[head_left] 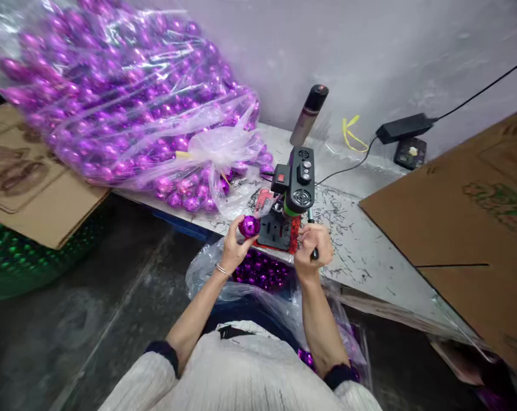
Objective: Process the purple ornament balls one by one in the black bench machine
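Observation:
Between the thumb and fingers of my left hand (233, 246) is a shiny purple bauble (249, 226), held just left of a small black bench machine (301, 180). The machine has a red switch, two round knobs and a dark slotted base plate (273, 230). My right hand (313, 251) is wrapped round the black-ended lever handle (314, 254) on the machine's right side. Below the table edge, between my forearms, an open clear bag holds many purple baubles (262, 271).
A big tied clear bag of purple baubles (125, 108) fills the table's left. Black scraps litter the white tabletop (348, 240). Behind stand a spray can (308, 115) and a power adapter (404, 128). Cardboard boxes (468, 217) flank the right; green baubles (39, 251) sit lower left.

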The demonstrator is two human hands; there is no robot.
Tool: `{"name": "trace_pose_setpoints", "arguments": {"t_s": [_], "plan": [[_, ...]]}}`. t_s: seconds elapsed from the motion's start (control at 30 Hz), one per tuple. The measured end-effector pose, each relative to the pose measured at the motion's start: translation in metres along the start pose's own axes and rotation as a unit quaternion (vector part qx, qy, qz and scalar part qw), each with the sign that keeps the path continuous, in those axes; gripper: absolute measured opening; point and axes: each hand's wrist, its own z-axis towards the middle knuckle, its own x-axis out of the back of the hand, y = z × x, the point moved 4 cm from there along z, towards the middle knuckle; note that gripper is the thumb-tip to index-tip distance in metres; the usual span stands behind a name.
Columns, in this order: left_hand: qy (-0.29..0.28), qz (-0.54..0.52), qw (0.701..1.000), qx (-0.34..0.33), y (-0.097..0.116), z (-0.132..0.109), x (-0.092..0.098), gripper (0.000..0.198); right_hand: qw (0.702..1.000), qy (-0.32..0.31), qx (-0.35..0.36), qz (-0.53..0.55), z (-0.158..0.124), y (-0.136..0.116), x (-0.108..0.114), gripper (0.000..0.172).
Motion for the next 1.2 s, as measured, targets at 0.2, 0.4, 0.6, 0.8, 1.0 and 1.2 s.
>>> {"name": "trace_pose_setpoints", "arguments": {"t_s": [0.2, 0.4, 0.6, 0.8, 1.0, 1.2], "plan": [[-0.004, 0.014, 1.000, 0.008, -0.006, 0.001, 0.005, 0.061, 1.000, 0.002, -0.005, 0.004, 0.001, -0.001, 0.000, 0.027], [0.004, 0.011, 1.000, -0.012, -0.004, 0.000, 0.002, 0.059, 1.000, 0.002, -0.005, 0.013, 0.003, -0.002, -0.001, 0.028], [-0.013, 0.006, 1.000, 0.007, -0.005, -0.001, 0.000, 0.060, 1.000, 0.006, -0.003, 0.028, 0.004, -0.003, -0.001, 0.026], [-0.066, 0.005, 0.997, 0.048, -0.007, 0.001, -0.014, 0.061, 1.000, 0.006, -0.001, 0.027, 0.006, -0.005, -0.002, 0.025], [-0.094, 0.049, 0.988, 0.110, -0.016, 0.013, -0.037, 0.058, 1.000, 0.001, 0.007, 0.017, 0.010, -0.009, -0.001, 0.025], [-0.120, 0.068, 0.977, 0.164, -0.022, 0.016, -0.045, 0.056, 1.000, 0.008, 0.000, 0.026, 0.014, -0.011, -0.001, 0.025]]}}
